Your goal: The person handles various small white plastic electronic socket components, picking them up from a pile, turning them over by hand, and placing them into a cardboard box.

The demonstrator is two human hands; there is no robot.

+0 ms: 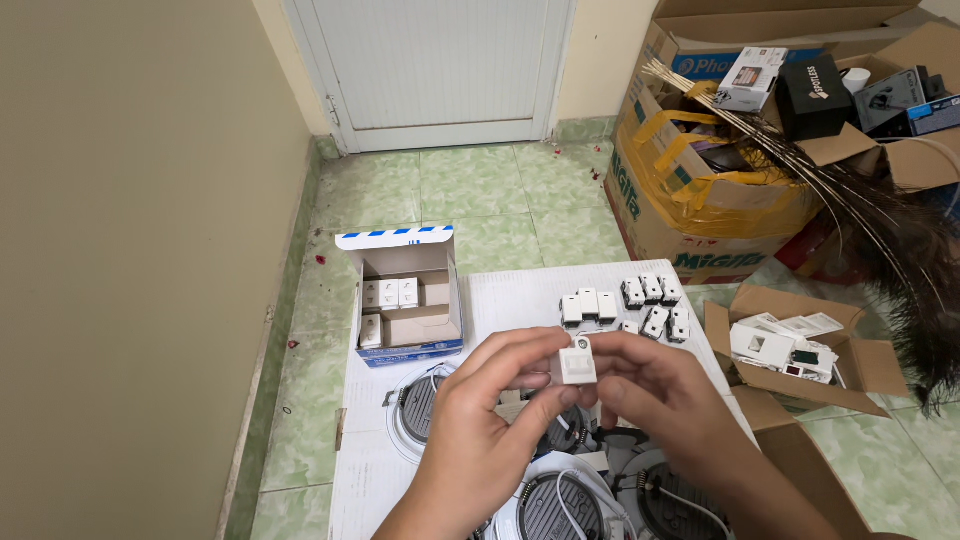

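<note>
**Both hands holding a small white socket module above a white board on a tiled floor**

A small white socket module (577, 362) is held between the two hands, raised over the work surface. The left hand (478, 425) has its grip clamped on the module's left side; the right hand (660, 395) pinches its right side with the fingertips. Below lies a white corrugated board (520, 290) spread on the green tiled floor (470, 190); round recessed light fittings (545, 505) rest on its near end, and a cluster of white and grey modules (630, 303) sits at its far end. To the left, an open blue-and-white carton (408, 295) holds a few more white modules beside cardboard dividers. To the right, a small open brown box (790, 350) contains white faceplates. Beyond it stands a large cardboard box (700, 190) filled with packaged goods. A white door (435, 65) closes the far wall.
</note>
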